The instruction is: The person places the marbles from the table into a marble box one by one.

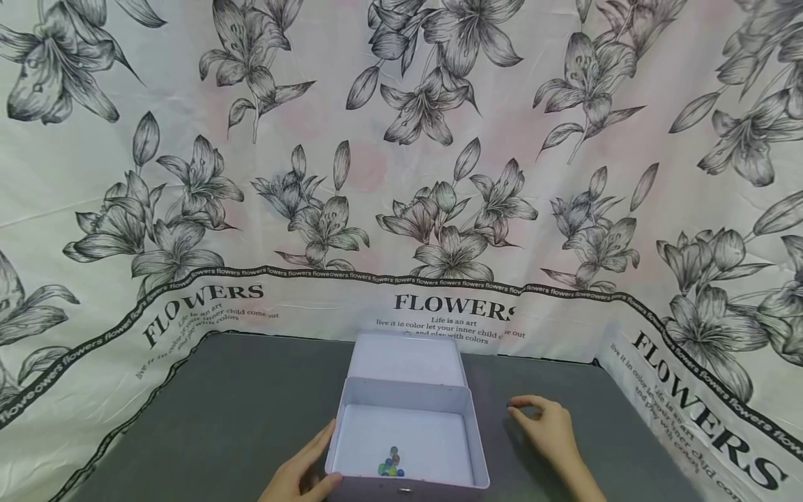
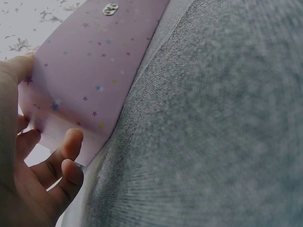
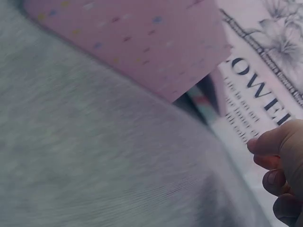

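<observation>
A tin box [image 1: 408,443] with its lid [image 1: 406,357] tipped back stands on the dark table. Its inside is white; the outside is pink with small stars, as the left wrist view shows. Several glass marbles [image 1: 390,466], blue, green and reddish, lie together near its front wall. My left hand [image 1: 300,468] grips the box at its front left corner, thumb at the front rim and fingers along the side. To the right of the box, my right hand [image 1: 544,425] pinches a small dark blue marble [image 1: 509,404] between thumb and forefinger, above the table.
The grey tabletop [image 1: 251,397] spreads to both sides of the box. Behind it and at the sides hangs a white cloth [image 1: 326,307] printed with flowers and lettering. A metal clasp [image 2: 111,9] sits on the box's front.
</observation>
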`<state>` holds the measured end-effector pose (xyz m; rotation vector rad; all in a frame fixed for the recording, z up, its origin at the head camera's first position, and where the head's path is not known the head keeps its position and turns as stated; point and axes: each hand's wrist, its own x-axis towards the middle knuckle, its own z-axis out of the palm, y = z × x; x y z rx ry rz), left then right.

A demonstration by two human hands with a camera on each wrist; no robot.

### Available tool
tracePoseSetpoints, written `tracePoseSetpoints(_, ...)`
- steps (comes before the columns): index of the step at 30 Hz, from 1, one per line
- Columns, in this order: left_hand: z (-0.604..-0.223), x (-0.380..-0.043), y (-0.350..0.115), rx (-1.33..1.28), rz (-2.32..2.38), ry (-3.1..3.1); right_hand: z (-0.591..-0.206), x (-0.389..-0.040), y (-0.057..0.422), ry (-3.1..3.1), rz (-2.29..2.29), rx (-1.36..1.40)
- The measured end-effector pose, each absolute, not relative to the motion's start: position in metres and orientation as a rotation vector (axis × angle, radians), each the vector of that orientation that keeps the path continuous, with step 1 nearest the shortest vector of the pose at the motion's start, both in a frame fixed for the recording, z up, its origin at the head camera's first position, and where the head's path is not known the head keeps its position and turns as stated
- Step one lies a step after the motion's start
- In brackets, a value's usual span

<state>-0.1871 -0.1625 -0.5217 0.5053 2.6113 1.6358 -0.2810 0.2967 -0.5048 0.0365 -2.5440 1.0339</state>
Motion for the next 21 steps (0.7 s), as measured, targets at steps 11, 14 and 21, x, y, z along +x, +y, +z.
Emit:
tracePoseSetpoints(11,-0.526,-0.187,-0.163,0.550,1.631,2.619,-0.461,-0.278,0.289,-2.408,1.002,0.151)
tracePoseSetpoints(14,-0.526,-0.188,-0.164,0.557,1.639,2.612,-0.460,-0.278,0.277,-2.405,1.040,0.184)
tracePoseSetpoints(21,-0.524,-0.187,-0.165,0.545,1.647,2.616,-0.467,-0.283,0.234,-2.395,1.173,0.260)
